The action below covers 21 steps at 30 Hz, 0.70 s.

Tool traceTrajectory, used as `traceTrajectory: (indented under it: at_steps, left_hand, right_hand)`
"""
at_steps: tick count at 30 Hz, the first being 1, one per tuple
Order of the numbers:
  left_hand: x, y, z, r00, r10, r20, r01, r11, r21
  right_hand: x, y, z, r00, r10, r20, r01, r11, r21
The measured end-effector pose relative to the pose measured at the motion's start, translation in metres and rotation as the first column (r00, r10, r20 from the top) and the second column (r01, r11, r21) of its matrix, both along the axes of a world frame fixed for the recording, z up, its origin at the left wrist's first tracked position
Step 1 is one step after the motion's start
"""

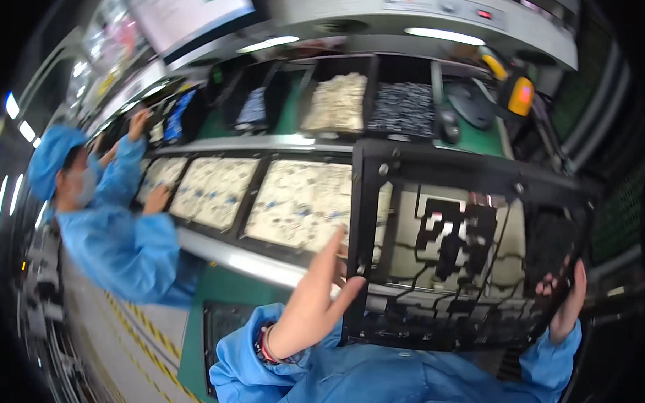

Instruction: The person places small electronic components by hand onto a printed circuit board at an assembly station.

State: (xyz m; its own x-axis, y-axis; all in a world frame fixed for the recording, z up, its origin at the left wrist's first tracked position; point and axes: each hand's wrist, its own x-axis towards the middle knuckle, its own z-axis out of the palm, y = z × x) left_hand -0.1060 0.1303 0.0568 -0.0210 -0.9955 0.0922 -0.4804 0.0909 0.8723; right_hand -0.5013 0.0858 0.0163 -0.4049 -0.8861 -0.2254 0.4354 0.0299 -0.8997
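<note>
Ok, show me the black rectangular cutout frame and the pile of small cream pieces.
Black rectangular cutout frame (447, 258): head view, on its central black section.
Pile of small cream pieces (337, 101): head view, on its middle.

Text check: you can read no words or figures clearly in this view. Far left, your monitor shows a pale screen with a green block, any lettering on it blurred. Far right, on the white overhead panel, a small red digital display glows, digits illegible. Left, yellow-and-black hazard tape marks the floor, unlettered as far as you can see.
</note>
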Motion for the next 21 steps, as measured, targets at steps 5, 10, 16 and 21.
traceTrajectory:
  at_steps: [5,10,16,21]
  left_hand:
    - [-0.052,-0.077,-0.043,0.967,-0.158,-0.198,0.175,0.982,0.075]
    - [-0.080,-0.133,-0.115,0.951,-0.273,-0.146,0.284,0.957,0.062]
    - [-0.082,-0.155,-0.150,0.954,-0.298,-0.020,0.298,0.954,0.014]
    - [-0.077,-0.152,-0.143,0.958,-0.285,0.018,0.279,0.949,0.143]
  right_hand:
    - [-0.040,-0.062,-0.022,0.990,0.136,-0.022,-0.129,0.972,0.198]
    - [-0.091,-0.104,-0.067,0.937,0.290,-0.196,-0.231,0.932,0.279]
    - [-0.095,-0.125,-0.087,0.930,0.315,-0.189,-0.239,0.909,0.342]
    - [-0.087,-0.133,-0.096,0.930,0.323,-0.178,-0.242,0.898,0.368]
